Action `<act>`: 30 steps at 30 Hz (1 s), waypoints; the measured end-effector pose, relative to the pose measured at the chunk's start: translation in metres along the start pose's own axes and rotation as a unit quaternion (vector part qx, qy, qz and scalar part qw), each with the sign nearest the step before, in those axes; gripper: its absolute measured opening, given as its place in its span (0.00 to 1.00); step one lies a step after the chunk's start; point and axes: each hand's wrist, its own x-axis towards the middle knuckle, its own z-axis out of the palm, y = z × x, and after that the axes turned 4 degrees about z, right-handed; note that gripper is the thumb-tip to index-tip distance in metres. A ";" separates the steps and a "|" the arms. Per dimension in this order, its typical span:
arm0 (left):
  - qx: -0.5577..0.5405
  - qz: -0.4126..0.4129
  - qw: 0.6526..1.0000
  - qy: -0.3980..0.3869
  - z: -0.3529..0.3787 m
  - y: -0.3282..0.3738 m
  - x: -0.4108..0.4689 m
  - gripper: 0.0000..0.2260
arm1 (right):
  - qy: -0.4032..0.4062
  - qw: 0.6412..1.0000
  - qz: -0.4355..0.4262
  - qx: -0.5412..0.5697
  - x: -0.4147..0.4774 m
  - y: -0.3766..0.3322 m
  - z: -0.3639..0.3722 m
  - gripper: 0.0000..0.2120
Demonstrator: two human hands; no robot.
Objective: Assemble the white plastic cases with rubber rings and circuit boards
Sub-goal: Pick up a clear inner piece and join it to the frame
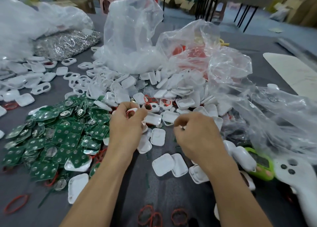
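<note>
Left hand (127, 124) grips white case (132, 110) at fingertips; right hand (195, 134) pinches small part (182, 127).

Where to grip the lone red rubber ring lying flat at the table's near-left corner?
Likely from above: pinch one long side of the red rubber ring, one fingertip inside the loop, one outside. It lies flat on the grey table, thin, with nothing touching it.

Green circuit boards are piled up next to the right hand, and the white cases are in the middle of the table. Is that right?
Not quite. The head view shows the green circuit boards piled up next to the left hand. The white cases are in the middle of the table, as you said.
</note>
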 end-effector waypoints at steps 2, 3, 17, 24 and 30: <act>0.026 0.014 1.000 -0.008 0.000 0.000 -0.002 0.05 | 0.032 0.998 0.013 0.044 0.008 -0.003 -0.003 0.10; 0.041 0.020 0.999 -0.017 0.000 0.001 -0.003 0.07 | 0.021 0.999 0.011 0.033 0.016 -0.004 -0.004 0.11; 0.158 0.080 0.983 -0.042 -0.007 -0.006 -0.001 0.11 | -0.188 0.972 -0.141 0.028 0.102 -0.026 0.028 0.16; 0.187 0.091 0.978 0.007 -0.007 -0.010 0.004 0.15 | -0.009 0.988 0.013 0.151 0.121 0.003 -0.016 0.17; 0.184 0.111 0.976 -0.039 -0.008 -0.009 0.001 0.21 | -0.175 0.979 -0.047 -0.094 0.127 0.013 -0.025 0.30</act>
